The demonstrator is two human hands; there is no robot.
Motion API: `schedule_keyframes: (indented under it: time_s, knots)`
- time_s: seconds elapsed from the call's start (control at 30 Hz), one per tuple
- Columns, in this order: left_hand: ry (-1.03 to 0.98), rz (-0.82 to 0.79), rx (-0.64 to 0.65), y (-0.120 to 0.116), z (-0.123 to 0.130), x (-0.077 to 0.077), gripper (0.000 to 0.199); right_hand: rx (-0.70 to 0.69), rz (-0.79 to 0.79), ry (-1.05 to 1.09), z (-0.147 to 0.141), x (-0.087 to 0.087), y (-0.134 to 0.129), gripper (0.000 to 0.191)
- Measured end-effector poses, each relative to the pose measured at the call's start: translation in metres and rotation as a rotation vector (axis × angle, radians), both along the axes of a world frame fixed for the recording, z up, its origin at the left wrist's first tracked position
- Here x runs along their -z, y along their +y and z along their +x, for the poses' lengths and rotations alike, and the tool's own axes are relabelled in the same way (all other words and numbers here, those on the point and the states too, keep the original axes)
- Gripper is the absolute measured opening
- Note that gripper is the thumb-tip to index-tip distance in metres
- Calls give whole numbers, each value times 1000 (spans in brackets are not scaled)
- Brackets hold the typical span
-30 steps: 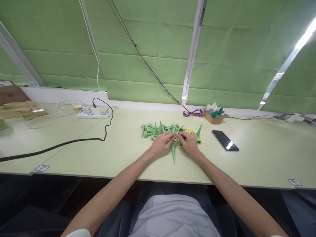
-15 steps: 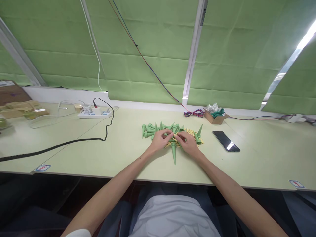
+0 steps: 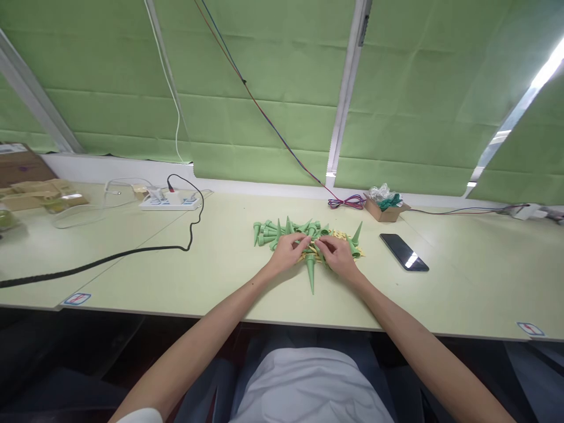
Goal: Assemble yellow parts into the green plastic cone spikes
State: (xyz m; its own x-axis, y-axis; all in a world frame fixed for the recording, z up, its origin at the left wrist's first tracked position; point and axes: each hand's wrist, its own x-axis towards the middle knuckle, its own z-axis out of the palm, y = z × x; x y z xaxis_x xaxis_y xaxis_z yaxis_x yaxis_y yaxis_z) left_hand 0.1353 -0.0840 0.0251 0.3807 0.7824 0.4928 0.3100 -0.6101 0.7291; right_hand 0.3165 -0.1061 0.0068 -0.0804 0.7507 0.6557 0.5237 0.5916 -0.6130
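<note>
- Green cones lie heaped on the pale counter, in front of the person and mostly beyond the hands; many lie on their sides, and some have their tips up.
- Yellow bits are scattered among the cones, thickest at the right of the heap and also under the hands.
- One near cone sticks out of the heap between the wrists, its tip toward the person.
- Left hand: its grip is closed, thumb and finger pinching what looks like a small yellow piece, largely hidden by the fingertips.
- Right hand: its grip is closed too, pinching at the same piece from the other side, the fingertips of both hands almost meeting over the heap.
- Right of the heap, a dark phone lies flat and slanted, light glaring on its screen.
- Behind the phone, near the wall, an open box holds clear crumpled plastic and a dark green wad.
- Coiled wires in red and blue lie just left of the box.
- Farther left, a white power strip has plugs in it; a black cord runs from there across the counter to the left edge.
- At the far left are a brown carton and tan items too blurred to name.
- Green blinds cover the background.
</note>
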Motion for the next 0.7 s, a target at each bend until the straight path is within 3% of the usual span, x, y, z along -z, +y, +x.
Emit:
schedule_keyframes:
  time_s: [0.13, 0.3, 0.47, 0.7]
  knots:
    - [102, 100, -33, 2, -1, 2, 36, 41, 15, 12, 1, -1, 0, 31]
    - [422, 289, -32, -1, -1, 7, 27, 94, 41, -4, 2, -1, 1, 34]
    - [538, 230, -57, -4, 1, 10, 32, 112, 38, -15, 2, -1, 1, 36]
    - [505, 151, 24, -2, 2, 9, 30, 127, 35, -16, 2, -3, 0, 39]
